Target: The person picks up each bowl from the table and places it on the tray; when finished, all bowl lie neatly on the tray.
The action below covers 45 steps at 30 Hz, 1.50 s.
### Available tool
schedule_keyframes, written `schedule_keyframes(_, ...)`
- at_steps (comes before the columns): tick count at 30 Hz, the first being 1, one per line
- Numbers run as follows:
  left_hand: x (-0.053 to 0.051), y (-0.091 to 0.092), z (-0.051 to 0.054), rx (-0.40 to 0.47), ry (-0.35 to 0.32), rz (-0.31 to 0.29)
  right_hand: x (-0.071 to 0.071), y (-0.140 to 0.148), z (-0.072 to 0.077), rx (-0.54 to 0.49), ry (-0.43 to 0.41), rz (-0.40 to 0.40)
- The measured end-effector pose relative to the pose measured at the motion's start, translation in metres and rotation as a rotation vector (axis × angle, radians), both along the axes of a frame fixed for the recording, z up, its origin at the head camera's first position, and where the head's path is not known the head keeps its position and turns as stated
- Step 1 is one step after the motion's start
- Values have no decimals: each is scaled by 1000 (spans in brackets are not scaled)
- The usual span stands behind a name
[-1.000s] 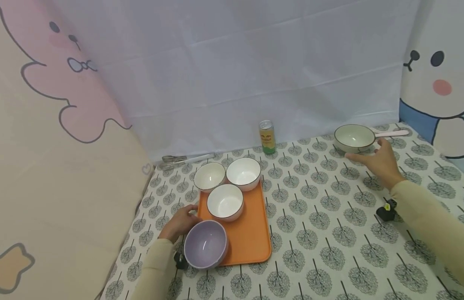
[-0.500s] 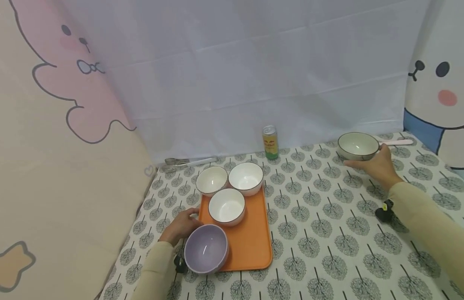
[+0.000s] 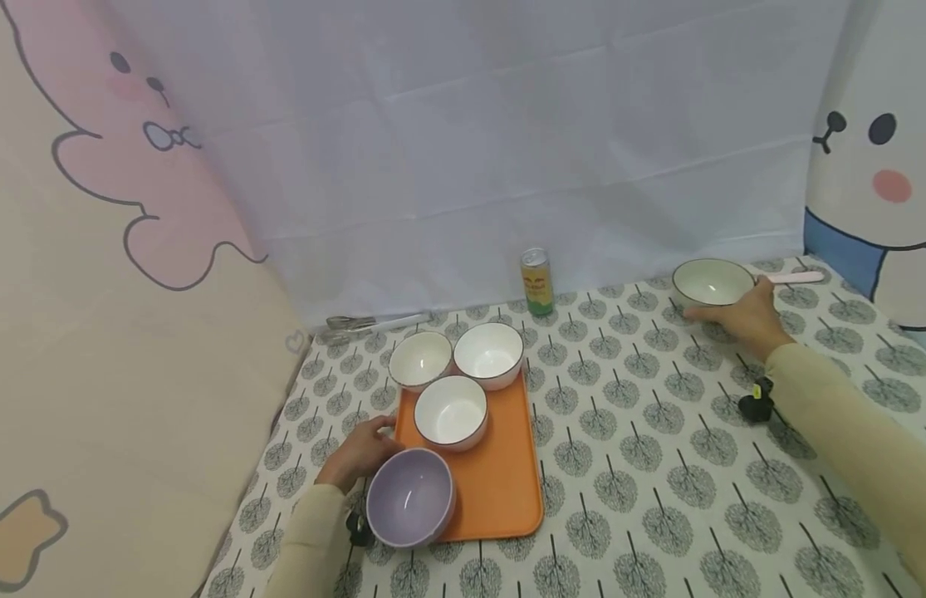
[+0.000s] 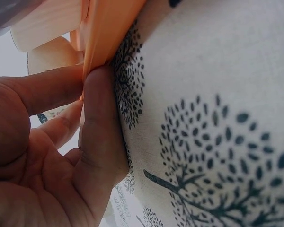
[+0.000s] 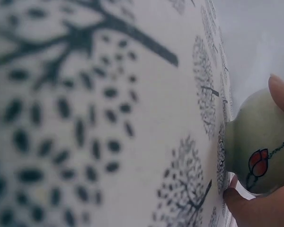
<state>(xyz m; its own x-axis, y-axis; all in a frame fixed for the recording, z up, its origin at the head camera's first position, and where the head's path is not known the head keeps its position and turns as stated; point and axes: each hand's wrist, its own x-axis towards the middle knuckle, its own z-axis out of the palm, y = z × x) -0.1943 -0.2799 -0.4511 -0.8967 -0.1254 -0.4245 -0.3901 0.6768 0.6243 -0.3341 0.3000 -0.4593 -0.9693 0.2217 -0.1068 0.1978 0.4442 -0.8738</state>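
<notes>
My left hand (image 3: 360, 453) pinches the left edge of an orange tray (image 3: 503, 490); the left wrist view shows thumb and fingers on its rim (image 4: 102, 45). Beside that hand, a purple bowl (image 3: 410, 498) sits over the tray's near left corner. White bowls stand farther up the tray: one in the middle (image 3: 451, 411), one at back left (image 3: 421, 361) and one at back right (image 3: 488, 353). Far to the right, my right hand (image 3: 747, 320) grips a pale green bowl (image 3: 709, 282) with a dark rim. A red flower decorates this bowl (image 5: 260, 142) in the right wrist view.
A yellow and green drink can (image 3: 536, 282) stands at the back by the white cloth. Whisks (image 3: 358, 322) lie at the back left. A pale pink handle (image 3: 795, 277) sticks out behind the green bowl. Tree-patterned cloth (image 3: 619, 448) covers the table.
My right hand has come in closer around the green bowl, its thumb and fingers now against the side. The left hand stays on the tray edge. The head view has shifted slightly.
</notes>
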Motion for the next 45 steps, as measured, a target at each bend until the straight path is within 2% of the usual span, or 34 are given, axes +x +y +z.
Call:
schedule_keyframes(6, 3, 3, 1, 3, 6, -9, -2, 3, -3, 9, -39, -8)
schedule_keyframes(13, 4, 4, 1, 17, 50, -32, -5, 7, -8, -16, -13, -10)
schedule_keyframes(17, 4, 5, 1, 10, 54, -29, -2, 7, -9, -41, -4, 3)
schedule_keyframes(27, 3, 4, 4, -15, 56, -24, 8, -9, 4, -51, -4, 49)
schedule_keyframes(34, 4, 2, 3, -6, 83, -35, 17, -26, 12, -84, 67, 161)
schedule_keyframes(38, 5, 2, 3, -3, 85, -30, 28, -39, 17, -81, 87, 231)
schedule_keyframes(45, 4, 2, -1, -5, 62, -22, 46, -61, 22, -117, 85, 331)
